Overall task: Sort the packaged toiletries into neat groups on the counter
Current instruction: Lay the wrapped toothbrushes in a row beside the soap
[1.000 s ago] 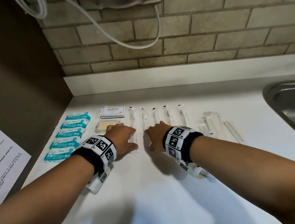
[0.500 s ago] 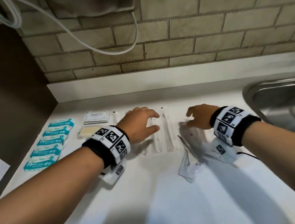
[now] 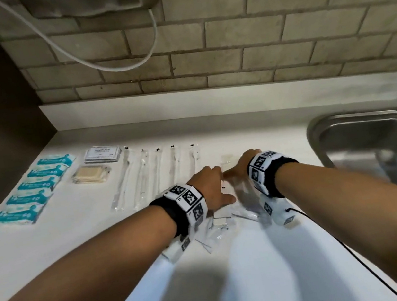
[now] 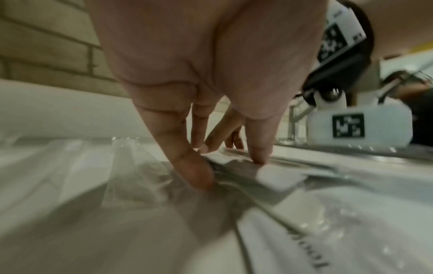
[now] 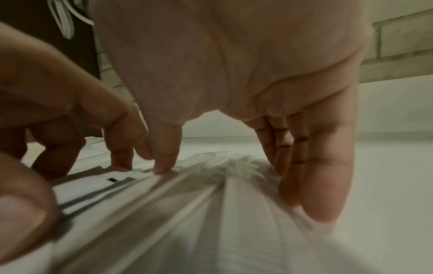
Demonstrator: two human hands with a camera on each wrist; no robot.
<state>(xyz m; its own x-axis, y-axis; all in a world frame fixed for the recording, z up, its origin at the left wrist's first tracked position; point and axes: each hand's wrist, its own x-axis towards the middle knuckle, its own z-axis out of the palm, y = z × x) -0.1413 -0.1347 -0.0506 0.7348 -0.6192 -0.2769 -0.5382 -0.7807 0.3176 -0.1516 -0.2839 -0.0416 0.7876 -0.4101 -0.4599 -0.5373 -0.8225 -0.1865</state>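
Observation:
Loose clear plastic packets [image 3: 224, 225] lie bunched on the white counter [image 3: 79, 256] left of the sink. My left hand [image 3: 210, 187] and right hand [image 3: 239, 167] are side by side on top of them. In the left wrist view my left hand [image 4: 227, 165] presses straight fingertips [image 4: 196, 176] onto the clear wrappers [image 4: 269, 178]. In the right wrist view my right hand [image 5: 234, 176] has its extended fingers [image 5: 321, 194] down on crinkled clear packets [image 5: 187, 204]. Neither hand grips anything. A neat row of long toothbrush packets [image 3: 145, 175] lies to the left.
Several teal packets [image 3: 34, 188] are lined up at the far left. White sachets [image 3: 102, 153] and a tan packet [image 3: 91, 174] sit beside them. A steel sink [image 3: 370, 146] is at the right, a brick wall [image 3: 228, 44] behind. A black cable [image 3: 347, 252] trails from my right wrist.
Both hands have moved right, from the toothbrush row to the loose clear packets near the sink, and now sit close together on them. The packets have been pushed together.

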